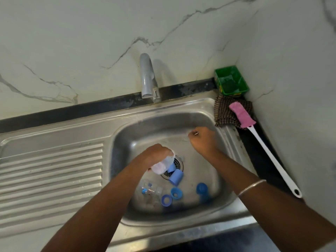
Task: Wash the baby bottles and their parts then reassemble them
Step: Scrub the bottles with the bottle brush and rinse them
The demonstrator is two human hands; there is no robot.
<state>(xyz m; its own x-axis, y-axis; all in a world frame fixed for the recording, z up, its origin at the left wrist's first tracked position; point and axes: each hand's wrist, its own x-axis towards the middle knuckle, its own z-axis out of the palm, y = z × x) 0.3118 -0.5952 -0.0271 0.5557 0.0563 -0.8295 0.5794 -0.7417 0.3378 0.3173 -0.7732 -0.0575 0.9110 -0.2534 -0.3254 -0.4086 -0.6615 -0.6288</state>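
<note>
My left hand (154,154) grips a clear baby bottle (162,165), tilted over the drain of the steel sink (209,117). My right hand (202,140) hovers over the basin's back right, fingers curled; whether it holds anything I cannot tell. On the sink floor lie a second clear bottle (151,190) on its side, a light blue cap (176,176), two blue screw rings (166,200) (176,193) and a darker blue cap (202,189).
The tap (148,79) stands behind the basin with no water running. A pink-headed bottle brush (254,135) with a long white handle lies on the right counter across a checked cloth (222,113). A green tub (231,80) sits in the corner. The ribbed drainboard (51,171) is left.
</note>
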